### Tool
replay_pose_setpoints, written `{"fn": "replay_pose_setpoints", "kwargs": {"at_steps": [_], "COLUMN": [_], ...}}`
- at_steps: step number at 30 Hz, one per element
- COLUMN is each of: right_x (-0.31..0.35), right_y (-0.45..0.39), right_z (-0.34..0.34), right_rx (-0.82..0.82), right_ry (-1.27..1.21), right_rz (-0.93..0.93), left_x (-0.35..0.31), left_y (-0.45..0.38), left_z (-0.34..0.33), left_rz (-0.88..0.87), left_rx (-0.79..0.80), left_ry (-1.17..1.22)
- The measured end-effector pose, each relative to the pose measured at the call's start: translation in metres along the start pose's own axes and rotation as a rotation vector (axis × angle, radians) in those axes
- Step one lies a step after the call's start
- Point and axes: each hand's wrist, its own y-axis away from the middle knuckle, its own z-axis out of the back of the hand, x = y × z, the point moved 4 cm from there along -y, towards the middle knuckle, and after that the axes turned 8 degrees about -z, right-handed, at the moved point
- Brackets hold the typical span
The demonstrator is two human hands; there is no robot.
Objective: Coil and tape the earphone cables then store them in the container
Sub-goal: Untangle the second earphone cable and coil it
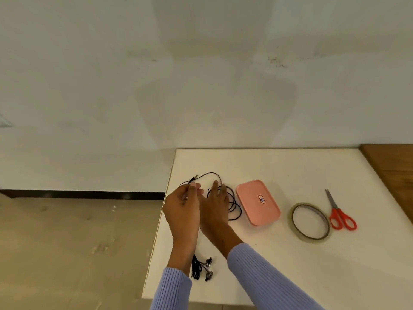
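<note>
Both hands work the loose earphone cable [232, 204] beside the pink container [257, 202]: your left hand [182, 204] pinches the plug end, seemingly anchoring the coil. Your right hand [215, 204] lies flat, fingers straight, pinning the loops (tape [310, 221] and scissors [339, 212] wait nearby).

Landmark: pink container [258, 202], a shallow rectangular tray with rounded corners, sitting flat on the white worktop [290, 166], a small label at its middle. Black earphone cable [234, 206] just left of the container, lying in loose uneven loops, its jack plug [194, 176] at the far left end of the run. Second black earphone cable [196, 268] lies bunched well nearer than the container and to its left, earbuds [209, 262] showing. Roll of clear tape [311, 221] flat, right of the container. Red-handled scissors [339, 212] beyond the tape, blades closed.
</note>
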Motion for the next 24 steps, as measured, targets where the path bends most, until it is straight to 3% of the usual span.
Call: {"fn": "replay_pose_setpoints", "kwargs": {"at_steps": [4,8,13,19,22,24], "right_x": [0.01,0.003,-0.017,-0.044,-0.07,-0.089], "right_y": [0.0,-0.012,-0.017,0.033,0.072,0.099], "right_z": [-0.002,0.014,0.064,0.16,0.191,0.199], "right_rx": [-0.183,-0.147,-0.084,-0.06,-0.022,0.003], "right_ry": [-0.111,-0.242,-0.806,-1.032,-1.088,-1.099], "right_rz": [0.06,0.028,-0.109,0.003,0.06,0.053], "left_x": [0.001,0.001,-0.003,-0.024,-0.03,-0.034], "left_y": [-0.002,-0.003,-0.004,0.005,0.011,0.019], "left_z": [0.002,0.002,0.004,-0.004,-0.005,-0.009], "left_rz": [0.015,0.003,-0.065,-0.107,-0.116,-0.122], "left_rx": [-0.011,-0.037,-0.117,-0.175,-0.138,-0.009], "left_ry": [0.004,0.01,0.01,0.073,0.113,0.117]}}
